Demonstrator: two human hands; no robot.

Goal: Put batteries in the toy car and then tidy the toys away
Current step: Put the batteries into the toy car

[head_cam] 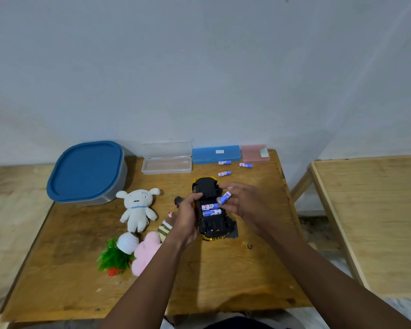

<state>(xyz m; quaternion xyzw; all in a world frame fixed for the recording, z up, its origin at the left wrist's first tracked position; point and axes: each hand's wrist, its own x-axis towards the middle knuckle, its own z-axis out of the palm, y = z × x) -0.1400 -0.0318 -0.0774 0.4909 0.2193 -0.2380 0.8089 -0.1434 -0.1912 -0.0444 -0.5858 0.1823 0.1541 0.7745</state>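
The battery-loading step is in hand, and tidying has not begun. The toy car lies belly-up near the middle of the table, with its battery bay open. The left hand curls round the car's nine o'clock flank to steady it. The right hand pinches a battery between thumb and fingertips, tilted over the bay from two o'clock. Two batteries already sit side by side inside. The next move probably calls for lowering this one flat into the free slot, ends the right way round, and pressing it against the spring.

The table is worn, stained wood. At ten o'clock from the car sits a rounded grey tub with a smooth blue lid. At nine o'clock lies a soft white plush dog, and at eight o'clock a fluffy pink plush and a spiky plastic plant. Hard plastic cases run along the far edge: a clear case standing open, a blue case and a pink case. Three spare batteries, small glossy cylinders, lie at twelve to one o'clock.
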